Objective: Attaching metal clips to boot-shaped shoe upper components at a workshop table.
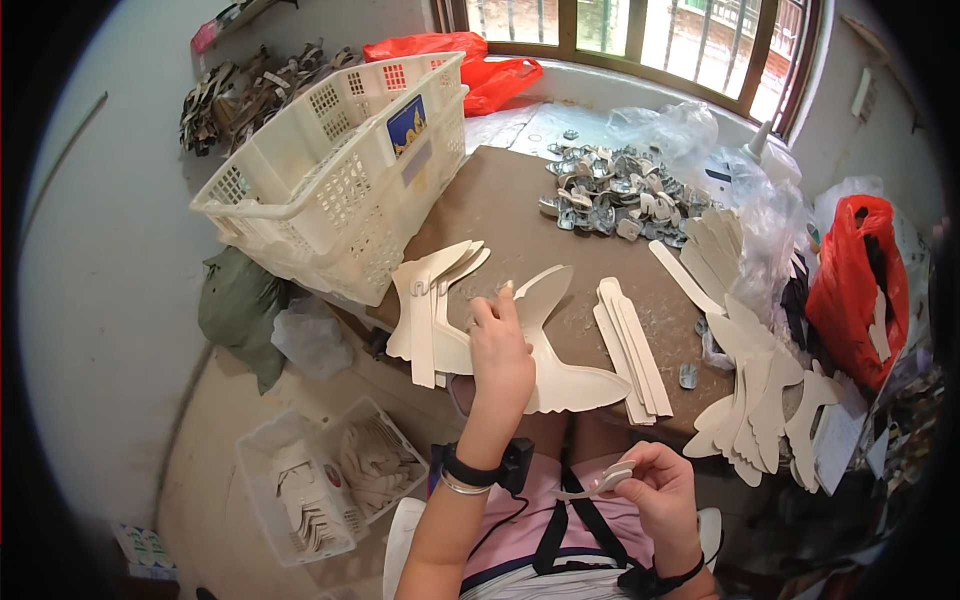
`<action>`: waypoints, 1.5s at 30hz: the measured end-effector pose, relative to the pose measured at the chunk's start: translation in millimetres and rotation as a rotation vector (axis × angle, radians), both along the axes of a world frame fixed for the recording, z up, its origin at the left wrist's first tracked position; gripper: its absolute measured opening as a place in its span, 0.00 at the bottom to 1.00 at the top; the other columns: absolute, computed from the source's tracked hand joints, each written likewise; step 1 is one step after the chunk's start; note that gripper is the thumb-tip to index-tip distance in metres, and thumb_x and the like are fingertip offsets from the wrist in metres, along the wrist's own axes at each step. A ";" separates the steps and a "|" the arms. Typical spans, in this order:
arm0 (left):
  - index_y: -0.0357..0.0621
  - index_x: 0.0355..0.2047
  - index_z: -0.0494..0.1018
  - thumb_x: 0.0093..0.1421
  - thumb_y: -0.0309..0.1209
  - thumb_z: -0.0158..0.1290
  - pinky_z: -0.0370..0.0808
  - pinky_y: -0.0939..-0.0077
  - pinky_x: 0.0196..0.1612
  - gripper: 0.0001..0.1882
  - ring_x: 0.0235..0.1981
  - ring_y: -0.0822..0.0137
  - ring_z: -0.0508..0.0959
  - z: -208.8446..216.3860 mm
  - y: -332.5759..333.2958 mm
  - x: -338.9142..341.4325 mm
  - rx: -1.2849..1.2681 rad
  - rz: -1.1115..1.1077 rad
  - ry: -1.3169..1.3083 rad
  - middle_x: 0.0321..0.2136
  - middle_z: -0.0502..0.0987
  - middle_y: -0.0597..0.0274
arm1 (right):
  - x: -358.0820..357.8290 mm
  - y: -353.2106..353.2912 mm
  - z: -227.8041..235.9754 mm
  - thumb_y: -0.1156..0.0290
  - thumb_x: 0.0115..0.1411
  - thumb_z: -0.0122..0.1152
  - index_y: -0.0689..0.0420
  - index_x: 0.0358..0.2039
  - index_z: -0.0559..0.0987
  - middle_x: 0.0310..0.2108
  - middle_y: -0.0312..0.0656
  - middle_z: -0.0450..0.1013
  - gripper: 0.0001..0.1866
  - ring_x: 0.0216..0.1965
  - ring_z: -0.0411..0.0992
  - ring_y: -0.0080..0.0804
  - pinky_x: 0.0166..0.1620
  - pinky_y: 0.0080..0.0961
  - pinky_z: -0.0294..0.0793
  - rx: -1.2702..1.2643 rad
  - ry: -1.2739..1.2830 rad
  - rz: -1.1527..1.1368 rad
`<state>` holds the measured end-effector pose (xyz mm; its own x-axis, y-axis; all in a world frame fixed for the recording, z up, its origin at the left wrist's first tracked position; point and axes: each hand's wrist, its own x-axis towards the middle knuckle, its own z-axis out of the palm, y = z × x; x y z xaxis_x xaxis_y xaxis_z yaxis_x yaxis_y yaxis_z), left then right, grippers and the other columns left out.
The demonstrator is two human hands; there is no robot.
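My left hand is over the near edge of the brown table, its fingers curled closed on a flat cream cut-out piece with pointed, curved arms. Just left of it lies a stack of similar cream pieces, with a narrow strip on top. Lower down, above my lap, my right hand pinches a small pale rounded piece with a thin strip trailing left from it. A bundle of long cream strips lies to the right of the cut-out piece. My fingers partly cover what they hold.
White plastic crates stand at the table's left. Small grey and cream curled parts are heaped at the back. More cut-outs and a red bag sit at right. Below left are floor baskets of pieces.
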<state>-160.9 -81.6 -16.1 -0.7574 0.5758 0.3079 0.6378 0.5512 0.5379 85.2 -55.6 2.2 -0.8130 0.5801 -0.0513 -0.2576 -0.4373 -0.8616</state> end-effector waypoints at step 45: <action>0.40 0.35 0.64 0.58 0.34 0.59 0.78 0.66 0.45 0.16 0.40 0.58 0.78 16.8 -118.9 123.1 1.131 -0.492 -1.040 0.34 0.72 0.54 | -25.2 -43.8 28.5 0.81 0.39 0.71 0.57 0.34 0.79 0.32 0.41 0.74 0.18 0.31 0.73 0.36 0.33 0.26 0.72 1.349 -0.088 -0.408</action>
<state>-37.9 -200.5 0.7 -0.7185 0.6602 0.2188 -0.2587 -0.5457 0.7971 60.1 -99.4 30.7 -0.6012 0.4141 0.6835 -0.0886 0.8155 -0.5719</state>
